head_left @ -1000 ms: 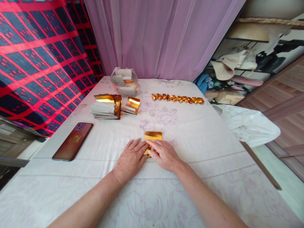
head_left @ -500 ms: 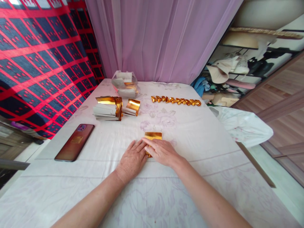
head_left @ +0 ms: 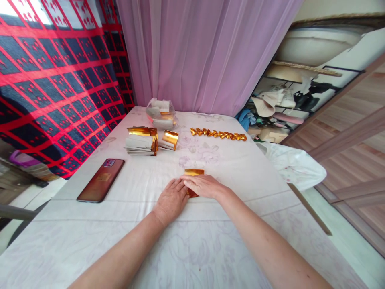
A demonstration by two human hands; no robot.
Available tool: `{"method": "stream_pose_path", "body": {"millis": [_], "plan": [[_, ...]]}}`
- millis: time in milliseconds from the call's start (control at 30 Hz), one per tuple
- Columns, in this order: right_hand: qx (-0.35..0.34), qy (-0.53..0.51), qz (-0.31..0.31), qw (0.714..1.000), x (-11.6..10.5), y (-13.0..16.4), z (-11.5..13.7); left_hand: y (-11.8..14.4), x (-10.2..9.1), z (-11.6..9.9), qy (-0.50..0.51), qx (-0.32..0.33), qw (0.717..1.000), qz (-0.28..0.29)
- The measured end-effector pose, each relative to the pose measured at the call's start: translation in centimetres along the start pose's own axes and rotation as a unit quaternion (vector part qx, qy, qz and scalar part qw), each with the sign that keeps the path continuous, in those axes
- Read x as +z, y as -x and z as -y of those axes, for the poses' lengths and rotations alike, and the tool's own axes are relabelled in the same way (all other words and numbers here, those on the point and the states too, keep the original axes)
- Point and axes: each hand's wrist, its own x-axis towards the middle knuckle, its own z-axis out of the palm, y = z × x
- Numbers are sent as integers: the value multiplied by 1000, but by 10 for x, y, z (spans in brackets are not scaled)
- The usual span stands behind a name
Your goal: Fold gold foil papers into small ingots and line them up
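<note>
A sheet of shiny gold foil paper (head_left: pixel 194 172) lies on the tablecloth in front of me, partly covered by my hands. My left hand (head_left: pixel 172 199) rests flat at the sheet's left edge, fingers stretched out. Across the sheet's middle lies my right hand (head_left: pixel 205 186), also flat, its fingertips touching the left fingers. Farther off to the left stand a thick stack of gold-and-grey paper (head_left: pixel 141 141) and a smaller stack (head_left: pixel 169 140). A row of folded gold pieces (head_left: pixel 218 134) runs along the far right of the table.
A clear plastic bag (head_left: pixel 162 114) with more paper stands at the back. On the left lies a reddish-brown phone (head_left: pixel 101 180). A purple curtain (head_left: pixel 192 52) hangs behind the table (head_left: pixel 192 237). To the right are a cluttered shelf (head_left: pixel 279 100) and a white bag (head_left: pixel 293 164).
My right hand has flattened and shifted slightly over the gold sheet. The left hand stays at the sheet's edge. The camera view has turned a little.
</note>
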Motion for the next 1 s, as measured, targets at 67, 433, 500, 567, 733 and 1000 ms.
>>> {"method": "stream_pose_path", "body": {"millis": [67,433,500,567,733,1000], "plan": [[2,21,16,1000,-5,-3,4,-1,1,0,2,4,1000,0],[-24,15,-75,997,-12,-6,3,-2,3,2,-11,9,1000,-7],[-2,18,-118,993,-12,4,-6,-1,4,3,-11,5,1000,-8],[6,23,-148,989,-8,18,-13,0,5,4,-10,5,1000,-11],[-26,33,-197,980,18,51,-24,-1,5,4,-3,6,1000,-27],[-36,47,-264,963,48,61,-33,-3,2,6,6,10,999,-33]]}}
